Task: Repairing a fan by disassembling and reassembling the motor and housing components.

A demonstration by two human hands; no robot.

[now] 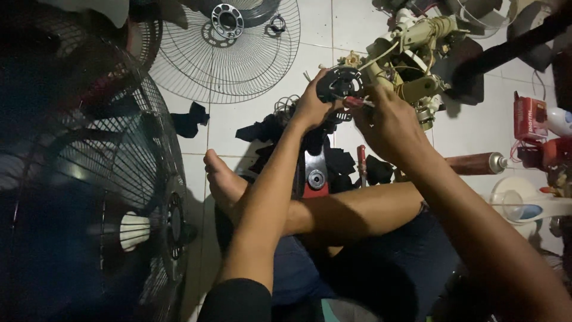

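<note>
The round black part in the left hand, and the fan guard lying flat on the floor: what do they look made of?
Round black part: likely moulded plastic, matte, with cut-out slots. Fan guard: thin metal wire, by its fine radial spokes, with a shiny, probably chromed centre ring. The left hand grips the part.

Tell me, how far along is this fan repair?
Done: a wire fan guard lies detached on the floor. In hand: the left hand holds a round black part while the right hand works a red-handled tool at it. Left: the motor lies bare, wires showing.
</note>
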